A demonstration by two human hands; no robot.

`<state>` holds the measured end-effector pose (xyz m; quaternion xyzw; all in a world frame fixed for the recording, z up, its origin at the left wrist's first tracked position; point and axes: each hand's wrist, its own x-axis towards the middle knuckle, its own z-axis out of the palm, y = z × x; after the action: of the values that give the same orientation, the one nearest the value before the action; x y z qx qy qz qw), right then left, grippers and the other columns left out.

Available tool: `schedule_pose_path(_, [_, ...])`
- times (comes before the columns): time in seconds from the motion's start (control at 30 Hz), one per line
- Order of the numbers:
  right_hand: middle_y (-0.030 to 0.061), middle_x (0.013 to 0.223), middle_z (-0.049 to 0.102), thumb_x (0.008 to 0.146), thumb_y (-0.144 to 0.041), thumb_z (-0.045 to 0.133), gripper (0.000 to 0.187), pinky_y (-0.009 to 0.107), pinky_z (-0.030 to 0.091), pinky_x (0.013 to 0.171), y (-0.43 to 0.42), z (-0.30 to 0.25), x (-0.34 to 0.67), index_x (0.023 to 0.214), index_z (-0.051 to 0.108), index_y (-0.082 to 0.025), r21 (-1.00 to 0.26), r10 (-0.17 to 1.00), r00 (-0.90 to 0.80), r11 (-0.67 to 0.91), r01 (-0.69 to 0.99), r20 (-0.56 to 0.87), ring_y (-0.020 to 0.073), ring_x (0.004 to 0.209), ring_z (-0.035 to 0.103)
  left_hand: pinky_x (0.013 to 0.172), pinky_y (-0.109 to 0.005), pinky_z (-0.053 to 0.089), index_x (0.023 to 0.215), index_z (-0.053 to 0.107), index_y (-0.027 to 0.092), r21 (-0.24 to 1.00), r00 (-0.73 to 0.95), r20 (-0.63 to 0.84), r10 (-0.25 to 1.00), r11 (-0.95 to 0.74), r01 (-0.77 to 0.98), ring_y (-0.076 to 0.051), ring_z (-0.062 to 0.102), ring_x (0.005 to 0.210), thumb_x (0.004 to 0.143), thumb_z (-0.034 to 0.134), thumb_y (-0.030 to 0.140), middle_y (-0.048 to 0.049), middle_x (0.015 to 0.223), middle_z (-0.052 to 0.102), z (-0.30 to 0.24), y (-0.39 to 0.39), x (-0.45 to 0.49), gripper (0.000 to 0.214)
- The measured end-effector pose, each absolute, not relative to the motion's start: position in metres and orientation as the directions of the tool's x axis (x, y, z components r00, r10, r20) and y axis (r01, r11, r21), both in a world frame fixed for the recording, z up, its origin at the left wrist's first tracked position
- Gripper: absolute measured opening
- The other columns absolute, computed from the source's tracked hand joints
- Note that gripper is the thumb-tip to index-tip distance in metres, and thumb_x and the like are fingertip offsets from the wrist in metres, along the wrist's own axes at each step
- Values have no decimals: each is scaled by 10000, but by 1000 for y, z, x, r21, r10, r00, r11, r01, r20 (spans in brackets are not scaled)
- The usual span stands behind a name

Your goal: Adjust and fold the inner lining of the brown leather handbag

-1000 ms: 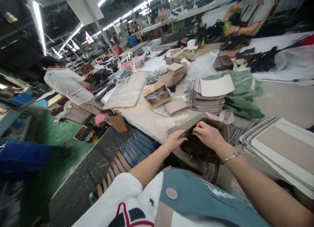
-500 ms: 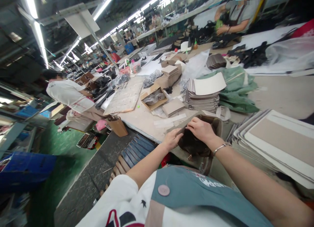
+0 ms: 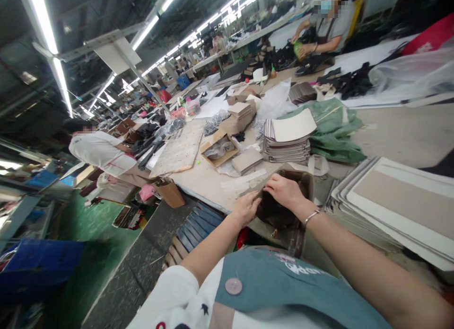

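Note:
A dark brown bag [image 3: 276,217] with its mouth facing up sits at the table edge in front of me. My left hand [image 3: 247,208] is closed on the bag's left side, with the thumb toward the opening. My right hand [image 3: 284,191] reaches over the mouth, its bent fingers gripping the same left rim close to the left hand. A small metal piece hangs at the near side of the bag. The inside is dark, and the right fingertips are partly hidden there.
Stacked pale panels [image 3: 400,201] lie right of the bag, and another stack [image 3: 289,137] stands beyond it beside green sheeting [image 3: 329,125]. An open cardboard box [image 3: 220,149] is farther left. Blue and brown pieces [image 3: 198,225] line a lower dark surface. Co-workers are at left and far right.
Both hands stay on the bag's left rim, with only slight shifts of the fingers. My view has turned a little, so the surroundings sit slightly differently. The far co-worker's hands have shifted.

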<state>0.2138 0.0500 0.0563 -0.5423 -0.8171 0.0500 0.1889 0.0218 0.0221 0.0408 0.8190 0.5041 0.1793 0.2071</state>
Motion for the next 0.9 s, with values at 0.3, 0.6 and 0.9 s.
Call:
schedule_pose_path(0.3, [46, 941, 571, 889, -385, 484, 253, 268, 323, 600, 56, 60, 224, 856, 641, -189, -233, 862, -426, 489, 840, 273, 140, 814, 527, 739, -312, 488, 899, 653, 187, 235, 407, -13, 913, -393, 889, -218, 643, 836, 927, 364, 405, -82, 889, 691, 61, 27, 32, 363])
schedule_pose_path(0.6, [71, 918, 585, 850, -263, 528, 169, 270, 323, 652, 66, 75, 245, 762, 633, -164, -140, 731, -634, 676, 724, 252, 166, 859, 514, 789, -285, 474, 924, 661, 198, 326, 412, 12, 911, -394, 860, -185, 628, 869, 935, 360, 367, -53, 925, 688, 54, 32, 24, 345])
schedule_pose_path(0.9, [54, 808, 624, 896, -265, 466, 179, 278, 266, 581, 64, 68, 250, 870, 610, -160, -141, 753, -631, 656, 741, 187, 156, 737, 561, 810, -287, 472, 936, 665, 208, 358, 442, -28, 897, -404, 842, -182, 620, 874, 930, 368, 380, -45, 919, 680, 54, 38, 16, 343])
